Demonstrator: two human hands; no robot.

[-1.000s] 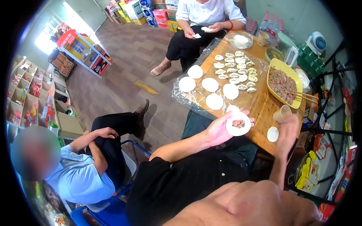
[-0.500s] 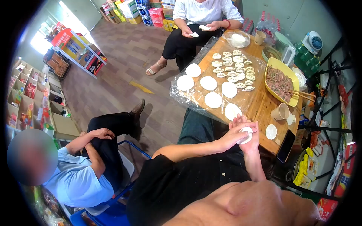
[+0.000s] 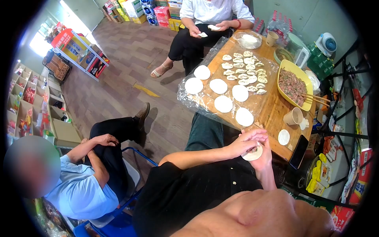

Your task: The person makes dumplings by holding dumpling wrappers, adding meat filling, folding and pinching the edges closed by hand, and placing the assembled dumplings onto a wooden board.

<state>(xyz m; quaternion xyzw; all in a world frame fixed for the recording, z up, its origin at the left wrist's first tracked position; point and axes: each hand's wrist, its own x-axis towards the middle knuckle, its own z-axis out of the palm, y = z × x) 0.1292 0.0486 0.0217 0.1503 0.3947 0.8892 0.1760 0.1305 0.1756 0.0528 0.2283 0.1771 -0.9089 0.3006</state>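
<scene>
A round dumpling wrapper (image 3: 253,155) with a little meat filling showing on it is held between my two hands, just off the table's near edge. My left hand (image 3: 246,143) reaches in from the left, its fingers bent over the wrapper's upper part. Beneath and beside it, my right hand (image 3: 265,157) cradles the wrapper, with some of its fingers hidden. Close by on the table lie a loose wrapper (image 3: 284,137) and another wrapper (image 3: 244,117) on the plastic sheet. Rows of folded dumplings (image 3: 240,71) sit farther back.
A yellow bowl (image 3: 282,91) of meat filling with chopsticks (image 3: 316,98) stands on the wooden table (image 3: 272,125). Nearby are a paper cup (image 3: 293,117) and a phone (image 3: 299,152). One person (image 3: 217,15) across holds wrappers; another person (image 3: 85,179) sits at left.
The wrapper in my hands has shifted down and turned, so its filling now shows. My left fingers have moved over its top. The things on the table have stayed put.
</scene>
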